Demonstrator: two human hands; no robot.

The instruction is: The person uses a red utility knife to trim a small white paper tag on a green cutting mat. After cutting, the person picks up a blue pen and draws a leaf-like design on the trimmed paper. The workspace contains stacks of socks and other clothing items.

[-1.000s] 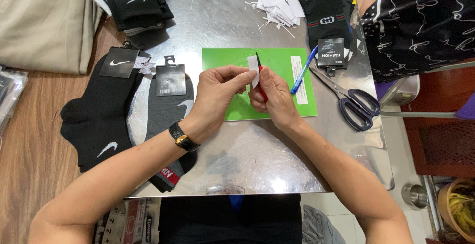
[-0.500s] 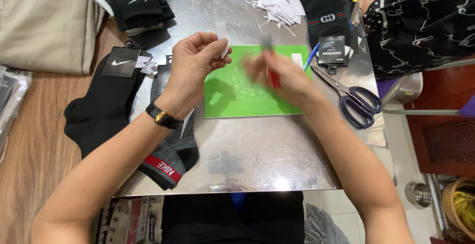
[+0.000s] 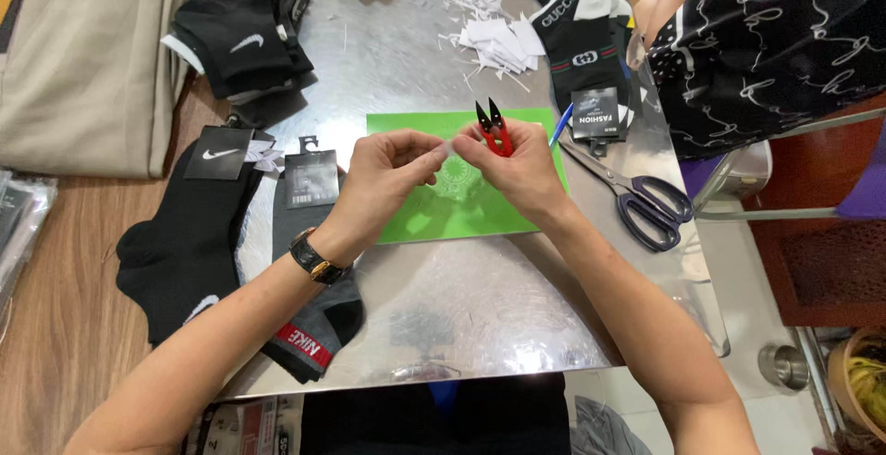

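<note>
left hand [image 3: 383, 173] raised over green mat [image 3: 461, 210], pinching small pale scrap [image 3: 447, 148] | right hand [image 3: 517, 164] pinches same scrap, grips red snips [image 3: 494, 127], blades up | scissors [image 3: 646, 201] right on counter [image 3: 480, 307]; socks [image 3: 194, 233] left

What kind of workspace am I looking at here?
Probably a small garment packing or finishing bench: carded black socks on a metal table, paper offcuts, scissors, and red thread snips in the right hand.
</note>
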